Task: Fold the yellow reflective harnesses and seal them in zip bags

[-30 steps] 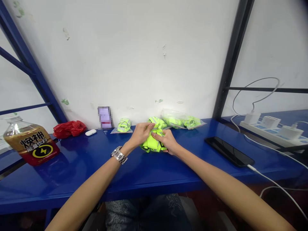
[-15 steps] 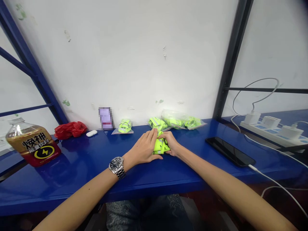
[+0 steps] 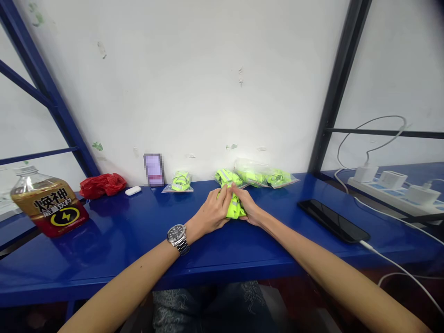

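Between my two hands, low over the blue table (image 3: 138, 240), is a bundle of neon-yellow reflective straps (image 3: 235, 208) with silvery stripes. My left hand (image 3: 217, 207), wearing a steel watch on its wrist, presses round the bundle's left side and top. From the right, my right hand (image 3: 248, 205) grips it with the thumb on top and the fingers beneath. Just behind my hands lies a similar yellow bundle (image 3: 226, 177). Two more bundles in clear plastic bags (image 3: 277, 177) sit to its right, and another bagged bundle (image 3: 181, 181) lies to the left.
A large drink bottle (image 3: 48, 203), a red plastic bag (image 3: 103, 185), a white earphone case (image 3: 133, 190) and an upright phone (image 3: 154, 170) stand along the left and back. On the right lie a black phone (image 3: 333, 220) with a white cable and a power strip (image 3: 398, 185) with chargers.
My left hand has shifted round the bundle, its thumb tucked in now. The right thumb has moved up over the top. The view has tilted slightly.
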A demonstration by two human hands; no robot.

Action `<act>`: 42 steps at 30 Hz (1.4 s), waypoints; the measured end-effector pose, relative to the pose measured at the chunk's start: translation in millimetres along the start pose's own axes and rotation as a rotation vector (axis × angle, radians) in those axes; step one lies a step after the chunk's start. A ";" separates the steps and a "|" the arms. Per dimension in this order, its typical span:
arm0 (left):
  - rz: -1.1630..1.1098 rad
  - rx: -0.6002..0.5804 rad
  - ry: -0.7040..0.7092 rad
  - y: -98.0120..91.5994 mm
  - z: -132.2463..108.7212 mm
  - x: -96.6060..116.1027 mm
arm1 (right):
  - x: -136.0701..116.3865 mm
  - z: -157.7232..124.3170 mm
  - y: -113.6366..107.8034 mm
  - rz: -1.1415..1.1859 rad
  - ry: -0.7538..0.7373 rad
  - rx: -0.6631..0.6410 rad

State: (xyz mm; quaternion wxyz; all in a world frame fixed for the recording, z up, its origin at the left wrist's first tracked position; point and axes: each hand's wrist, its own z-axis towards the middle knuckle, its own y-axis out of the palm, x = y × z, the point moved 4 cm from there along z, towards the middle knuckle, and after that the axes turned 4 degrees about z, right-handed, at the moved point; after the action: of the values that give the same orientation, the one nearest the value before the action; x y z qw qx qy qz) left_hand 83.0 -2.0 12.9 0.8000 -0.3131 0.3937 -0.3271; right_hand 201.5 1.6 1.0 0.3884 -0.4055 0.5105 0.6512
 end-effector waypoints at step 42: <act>-0.334 0.085 -0.834 29.0 128.1 -106.6 | 1.1 13.8 -48.8 -0.112 -0.149 0.476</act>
State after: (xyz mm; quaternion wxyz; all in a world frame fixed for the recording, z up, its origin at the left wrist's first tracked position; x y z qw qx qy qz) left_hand 147.3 128.3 99.5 0.8386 -0.4443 -0.0320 -0.3136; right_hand 244.2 23.9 -15.0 0.5450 -0.2811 0.5962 0.5182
